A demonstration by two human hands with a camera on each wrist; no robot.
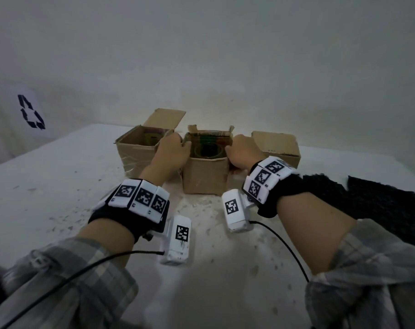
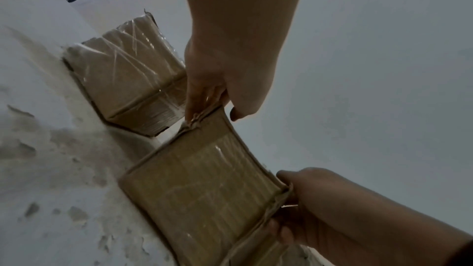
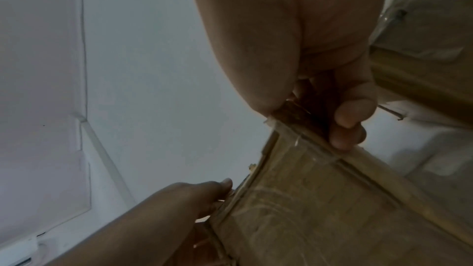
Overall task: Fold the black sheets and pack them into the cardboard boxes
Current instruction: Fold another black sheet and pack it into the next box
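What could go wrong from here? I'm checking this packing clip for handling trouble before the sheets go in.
1. Both hands, left hand and right hand, pinch the frayed top edges of the open middle brown cardboard box; the worn rim may tear.
2. The open left brown cardboard box stands close beside it and could get knocked.
3. The textured black sheets lie near the white table's right edge, where a sleeve might drag them.
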